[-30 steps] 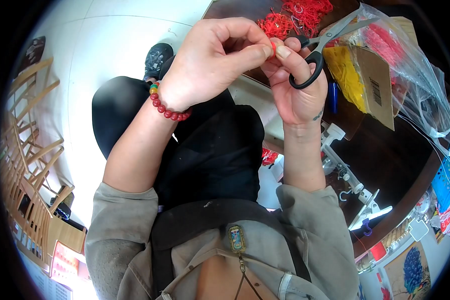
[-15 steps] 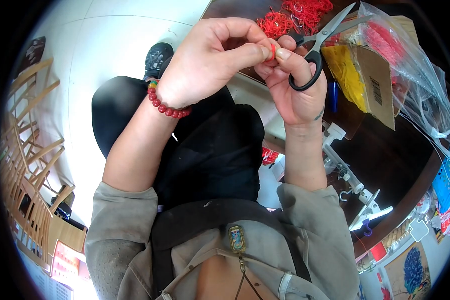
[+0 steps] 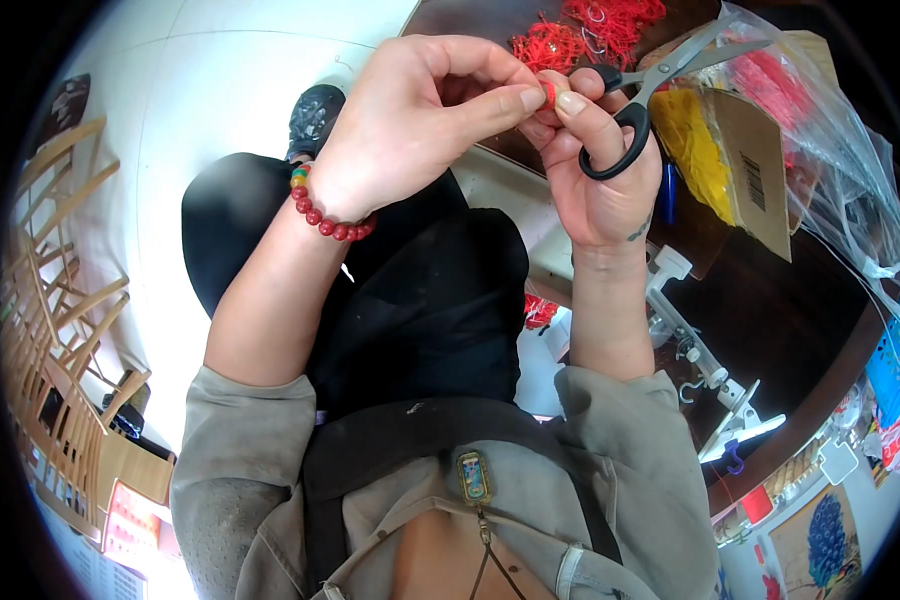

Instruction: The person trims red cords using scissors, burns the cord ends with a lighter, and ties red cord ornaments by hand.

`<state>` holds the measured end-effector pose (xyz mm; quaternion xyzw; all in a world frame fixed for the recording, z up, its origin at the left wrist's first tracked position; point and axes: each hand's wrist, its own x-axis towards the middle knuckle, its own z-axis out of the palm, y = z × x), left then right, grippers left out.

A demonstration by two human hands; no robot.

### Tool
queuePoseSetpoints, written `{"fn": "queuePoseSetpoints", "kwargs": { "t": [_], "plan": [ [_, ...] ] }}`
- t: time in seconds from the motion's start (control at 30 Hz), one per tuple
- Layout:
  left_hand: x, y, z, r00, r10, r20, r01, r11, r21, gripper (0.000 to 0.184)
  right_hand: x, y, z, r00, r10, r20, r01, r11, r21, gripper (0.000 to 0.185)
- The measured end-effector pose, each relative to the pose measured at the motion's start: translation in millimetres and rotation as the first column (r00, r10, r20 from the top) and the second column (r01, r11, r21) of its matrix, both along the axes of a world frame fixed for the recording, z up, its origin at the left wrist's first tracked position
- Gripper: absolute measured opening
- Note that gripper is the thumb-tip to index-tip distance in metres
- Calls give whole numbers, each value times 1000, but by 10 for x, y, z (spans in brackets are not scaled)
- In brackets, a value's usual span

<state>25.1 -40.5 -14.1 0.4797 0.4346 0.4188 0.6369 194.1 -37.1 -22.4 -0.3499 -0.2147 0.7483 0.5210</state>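
Note:
My left hand [image 3: 425,115], with a red bead bracelet at its wrist, pinches thumb and forefinger at a small piece of red cord [image 3: 548,95]. Close against it, my right hand [image 3: 600,170] has its thumb and forefinger at the same red cord. Black-handled scissors [image 3: 653,78] hang on my right hand, one handle loop around the thumb. Their blades are parted and point up and right, away from the cord. Most of the cord is hidden behind the fingertips.
Heaps of red cords [image 3: 610,25] lie on the dark table [image 3: 770,300]. To the right are a cardboard piece [image 3: 750,170], a yellow packet [image 3: 692,140] and a clear plastic bag [image 3: 840,170]. A white clamp stand [image 3: 695,340] stands near my right forearm. Wooden chairs [image 3: 65,300] are at far left.
My right hand and the scissors have shifted slightly right. The fingertips of the two hands are a little further apart around the red cord.

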Motion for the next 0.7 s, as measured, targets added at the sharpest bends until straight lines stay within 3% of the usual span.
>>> {"fn": "queuePoseSetpoints", "kwargs": {
  "t": [0.5, 0.7],
  "plan": [
    [-1, -7, -13, 999, 10, 47, -9, 1000, -13, 11, -33, 2, 31, 993, 27, 115, -37, 996, 85, 16],
    [9, -22, -8, 994, 13, 112, -10, 1000, -30, 10, -63, 0, 12, 999, 39, -18, -39, 999, 6, 13]
  ]
}}
